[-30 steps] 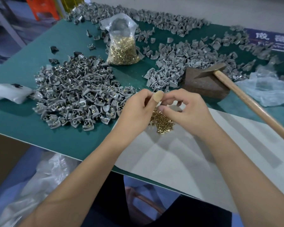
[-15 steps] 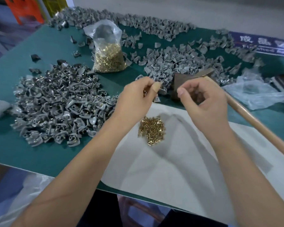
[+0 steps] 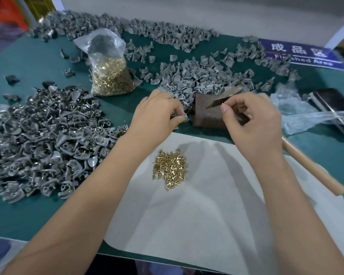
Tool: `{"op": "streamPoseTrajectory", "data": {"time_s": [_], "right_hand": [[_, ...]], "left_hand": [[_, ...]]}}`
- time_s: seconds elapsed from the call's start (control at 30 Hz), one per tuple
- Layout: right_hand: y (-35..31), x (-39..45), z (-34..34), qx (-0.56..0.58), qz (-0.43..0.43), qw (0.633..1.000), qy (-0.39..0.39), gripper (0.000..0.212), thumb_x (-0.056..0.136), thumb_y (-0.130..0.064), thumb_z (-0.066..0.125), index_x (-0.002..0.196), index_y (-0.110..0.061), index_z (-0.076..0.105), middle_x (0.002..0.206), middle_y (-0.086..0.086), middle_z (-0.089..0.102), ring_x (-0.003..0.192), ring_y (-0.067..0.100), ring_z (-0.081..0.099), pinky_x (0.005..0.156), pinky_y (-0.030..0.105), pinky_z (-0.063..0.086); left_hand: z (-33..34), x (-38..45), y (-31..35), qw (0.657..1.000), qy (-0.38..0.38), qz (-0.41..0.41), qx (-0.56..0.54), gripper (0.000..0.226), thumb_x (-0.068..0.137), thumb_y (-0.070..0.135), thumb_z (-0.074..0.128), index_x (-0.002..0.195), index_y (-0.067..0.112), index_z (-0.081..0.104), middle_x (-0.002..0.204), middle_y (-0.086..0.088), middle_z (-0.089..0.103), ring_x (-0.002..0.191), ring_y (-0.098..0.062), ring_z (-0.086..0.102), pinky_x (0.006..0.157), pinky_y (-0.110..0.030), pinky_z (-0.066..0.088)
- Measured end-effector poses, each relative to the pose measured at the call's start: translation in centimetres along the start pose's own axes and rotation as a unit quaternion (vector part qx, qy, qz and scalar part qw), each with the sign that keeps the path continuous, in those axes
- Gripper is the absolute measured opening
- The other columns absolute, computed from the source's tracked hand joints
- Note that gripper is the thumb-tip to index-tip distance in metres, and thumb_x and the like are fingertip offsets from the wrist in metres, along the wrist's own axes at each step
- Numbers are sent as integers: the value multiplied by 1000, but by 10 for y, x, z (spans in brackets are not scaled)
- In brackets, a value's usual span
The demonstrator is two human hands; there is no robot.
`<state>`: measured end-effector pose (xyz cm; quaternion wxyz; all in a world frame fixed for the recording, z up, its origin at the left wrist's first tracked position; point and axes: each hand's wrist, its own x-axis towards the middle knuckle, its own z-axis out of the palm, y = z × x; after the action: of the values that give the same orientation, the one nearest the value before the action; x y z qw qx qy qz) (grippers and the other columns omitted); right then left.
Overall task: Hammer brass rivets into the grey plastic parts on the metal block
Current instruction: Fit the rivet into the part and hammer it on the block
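Hands (image 3: 157, 114) pinch ribbed grey plastic part (image 3: 182, 117) nr rusty blk (image 3: 208, 114).

A sheet (image 3: 216, 205) covers the near part of the desk (image 3: 28, 215), with a small heap of rivets (image 3: 170, 167) on it. Behind the sheet sits the metal block (image 3: 207, 114), a hammer (image 3: 310, 167) resting on it, handle running right. A pile of parts (image 3: 42, 139) lies left; a bag of rivets (image 3: 110, 74) stands behind that. More parts (image 3: 203, 78) spread behind the block.

blue sign (image 3: 302, 54), "成品区", "Finished Area"
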<state>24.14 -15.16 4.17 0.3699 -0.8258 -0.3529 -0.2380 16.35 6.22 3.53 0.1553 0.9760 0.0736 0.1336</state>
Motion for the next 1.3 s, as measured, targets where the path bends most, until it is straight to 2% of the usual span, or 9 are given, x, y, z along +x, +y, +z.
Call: {"op": "streamPoseTrajectory", "data": {"time_s": [0.2,0.33,0.43,0.53,0.7,0.8,0.87,1.1,1.3], "right_hand": [[6,2,-4,-6,9,1000,16,1,91,-19,67,91,-19,68,87,-17,60,87,14,53,80,12,37],[9,3,-3,-30,1,999,-21,3,88,-17,71,91,-15,73,91,-5,71,87,24,57,82,35,45],[10,3,1,-52,-4,998,-41,4,89,-16,71,92,-15,73,91,-2,72,88,27,58,83,43,46],[11,2,5,-59,1,997,-42,3,90,-16,70,93,-15,72,90,-4,70,87,24,55,82,45,46],[10,-2,11,-42,7,999,-24,2,92,-15,70,92,-15,72,89,-7,66,86,20,54,78,44,47],[11,-2,14,-31,13,999,-10,2,93,-14,68,92,-14,69,88,-13,59,85,19,52,78,42,45],[12,-2,16,-26,22,999,-3,2,93,-13,67,91,-13,68,87,-10,60,85,19,52,79,40,45],[8,0,19,-27,26,999,-10,1,91,-13,69,90,-13,70,87,-7,66,87,20,55,79,40,45],[4,-1,18,-14,9,1000,-12,2,93,-15,67,93,-14,68,91,-7,66,89,20,56,82,41,46]], "left_hand": [[-13,13,25,972,43,21,-230,6,100,32,62,104,28,59,93,15,64,90,-2,59,75,-27,51],[2,18,43,971,49,91,-216,33,101,12,55,131,27,60,108,6,63,98,-9,58,83,-31,49],[17,11,44,961,100,100,-237,32,98,4,58,125,17,69,109,2,61,97,-10,58,84,-25,48],[24,7,40,945,164,56,-278,22,97,19,67,119,19,70,110,11,66,98,7,54,86,-11,42],[34,4,32,929,174,30,-325,25,97,25,69,121,28,63,103,24,66,100,9,60,84,-6,43],[36,5,32,921,140,15,-362,33,102,32,60,135,32,53,119,23,69,113,9,62,92,-10,49],[38,6,30,917,135,29,-374,26,104,31,58,130,30,57,122,21,69,115,6,63,94,-17,53],[40,12,26,925,176,51,-333,10,99,34,63,109,35,64,104,27,57,102,0,54,87,-15,41],[37,11,32,871,144,19,-469,20,100,16,65,118,25,67,112,11,73,108,-8,69,94,-23,54]]}}
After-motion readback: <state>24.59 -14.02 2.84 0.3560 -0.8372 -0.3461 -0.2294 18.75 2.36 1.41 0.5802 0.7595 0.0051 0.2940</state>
